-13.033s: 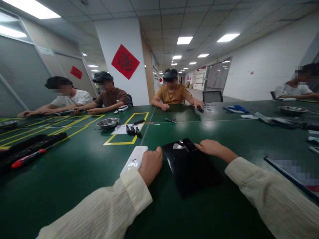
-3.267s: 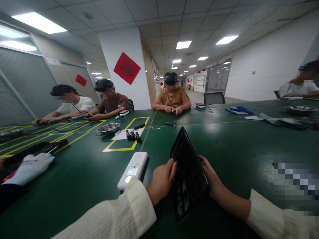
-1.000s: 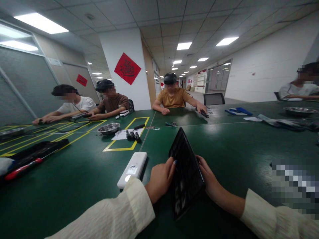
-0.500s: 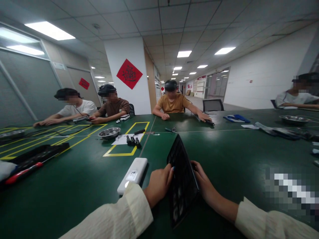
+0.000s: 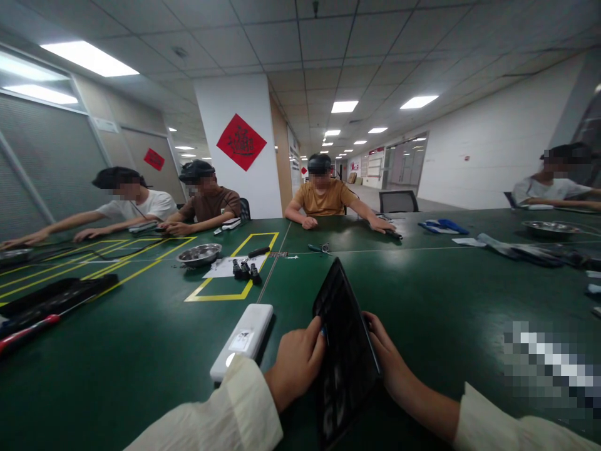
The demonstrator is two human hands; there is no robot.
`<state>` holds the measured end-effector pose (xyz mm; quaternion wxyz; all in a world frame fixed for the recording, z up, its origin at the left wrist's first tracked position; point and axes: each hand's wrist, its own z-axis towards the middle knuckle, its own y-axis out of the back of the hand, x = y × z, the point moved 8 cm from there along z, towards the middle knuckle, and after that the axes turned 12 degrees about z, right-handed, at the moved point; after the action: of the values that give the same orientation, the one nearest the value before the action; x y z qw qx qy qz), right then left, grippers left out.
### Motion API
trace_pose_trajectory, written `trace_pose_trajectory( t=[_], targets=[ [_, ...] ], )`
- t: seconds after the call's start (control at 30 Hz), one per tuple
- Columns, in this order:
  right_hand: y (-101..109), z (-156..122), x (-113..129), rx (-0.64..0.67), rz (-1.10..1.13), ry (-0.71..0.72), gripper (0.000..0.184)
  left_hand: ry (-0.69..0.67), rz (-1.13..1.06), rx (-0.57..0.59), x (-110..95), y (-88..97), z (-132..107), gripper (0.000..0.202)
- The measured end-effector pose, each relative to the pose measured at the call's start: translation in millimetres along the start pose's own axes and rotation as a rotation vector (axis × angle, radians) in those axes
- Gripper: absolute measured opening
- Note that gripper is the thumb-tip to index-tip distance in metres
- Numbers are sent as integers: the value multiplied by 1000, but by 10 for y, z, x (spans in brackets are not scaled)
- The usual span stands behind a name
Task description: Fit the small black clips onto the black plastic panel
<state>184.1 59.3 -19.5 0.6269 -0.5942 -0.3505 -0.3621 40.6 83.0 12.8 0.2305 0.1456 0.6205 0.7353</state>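
Observation:
A black tablet (image 5: 342, 351) stands tilted up on its edge above the green table (image 5: 141, 376), its far corner pointing away from me. My left hand (image 5: 295, 366) grips its left edge with fingers curled on the glass. My right hand (image 5: 389, 363) holds the right edge from behind, its fingers partly hidden by the tablet. Both sleeves are cream knit. A white power bank (image 5: 241, 341) lies flat just left of my left hand, not touched.
A yellow taped rectangle (image 5: 220, 296) encloses paper and small black parts (image 5: 244, 270) beside a metal bowl (image 5: 200, 254). A red-handled screwdriver (image 5: 28, 332) and a black tray (image 5: 51, 297) lie far left. Several people sit at the far and right sides.
The camera has dipped slightly, so everything sits a little lower and left. Both hands keep the same hold on the tilted tablet. The person at far left has stretched an arm out.

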Motion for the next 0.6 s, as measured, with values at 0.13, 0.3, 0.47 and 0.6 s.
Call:
trace_pose_trajectory(
  t=[0.13,0.3,0.47,0.6],
  targets=[
    [23,-3,-18,-11,-4,8,40,-2,-88,-23,-10,27,4,39],
    [28,-11,-2,-16,-42,28,43,17,-190,-14,-14,57,11,51],
    [48,-12,-22,-32,-26,27,45,58,-164,9,26,41,13,60],
    [67,0,-59,-52,17,16,44,56,-155,27,16,10,8,58]
  ],
)
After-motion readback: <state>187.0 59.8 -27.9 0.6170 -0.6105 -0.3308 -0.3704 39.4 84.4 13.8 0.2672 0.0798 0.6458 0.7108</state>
